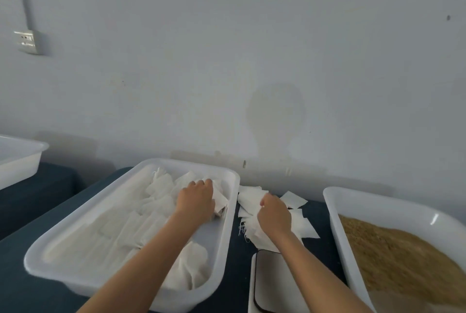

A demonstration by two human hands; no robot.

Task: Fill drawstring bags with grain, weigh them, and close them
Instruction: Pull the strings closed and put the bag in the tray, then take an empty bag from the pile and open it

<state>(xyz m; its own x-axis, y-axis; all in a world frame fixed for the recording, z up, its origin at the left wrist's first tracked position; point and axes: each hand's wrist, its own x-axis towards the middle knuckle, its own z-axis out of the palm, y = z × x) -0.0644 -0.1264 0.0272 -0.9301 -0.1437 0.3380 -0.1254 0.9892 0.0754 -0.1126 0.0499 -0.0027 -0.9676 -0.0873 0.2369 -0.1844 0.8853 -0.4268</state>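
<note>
Meanwhile, the left hand (195, 198) presses curled fingers onto white drawstring bags (161, 186) beneath it in a white tray (126, 285); the right hand (273, 214) appears to pinch one from the loose bag pile (295, 201) under it. Thin, limp and light, the flat squares likely lift best by an edge. Grain (403, 254) lies right of that hand.

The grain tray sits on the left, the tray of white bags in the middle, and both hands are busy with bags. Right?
Not quite. The head view shows the grain tray on the right, not the left. The tray of white bags is in the middle, with the left hand and right hand on bags.
</note>
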